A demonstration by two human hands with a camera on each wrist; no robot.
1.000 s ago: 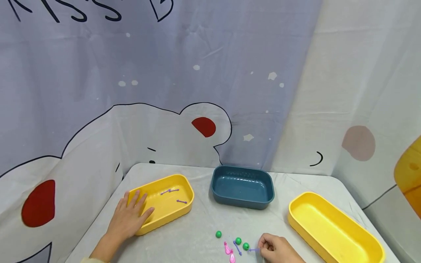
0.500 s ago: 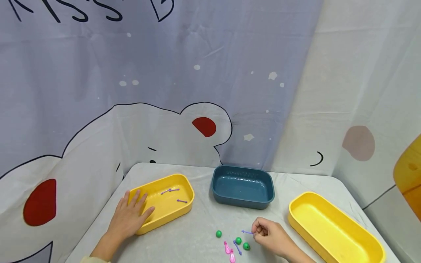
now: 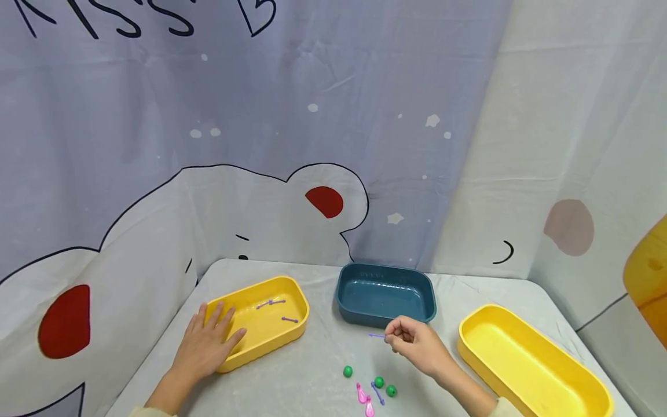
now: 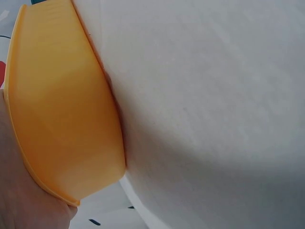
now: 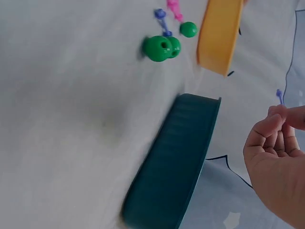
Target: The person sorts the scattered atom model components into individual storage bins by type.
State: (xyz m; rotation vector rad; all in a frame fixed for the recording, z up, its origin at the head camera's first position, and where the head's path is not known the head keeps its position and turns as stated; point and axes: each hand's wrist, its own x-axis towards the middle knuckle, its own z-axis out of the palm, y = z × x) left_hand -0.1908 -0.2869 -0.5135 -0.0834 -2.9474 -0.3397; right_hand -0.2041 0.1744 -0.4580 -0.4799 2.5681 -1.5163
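My right hand pinches a small purple stick with knobbed ends between thumb and forefinger, just in front of the teal tray. In the right wrist view the stick's knob pokes out past the fingertips. My left hand rests with spread fingers over the near left corner of a yellow tray. Several purple sticks lie inside that tray. On the table sit green beads, two pink teardrop-shaped pieces and another purple stick.
A teal tray stands at the back middle of the white-covered table. Another yellow tray lies to the right, beside the right forearm. A printed cloth hangs behind and along the sides.
My right hand has lifted the purple stick from beside the green beads and carried it forward and left, up to the teal tray's front. The left hand has stayed in place.
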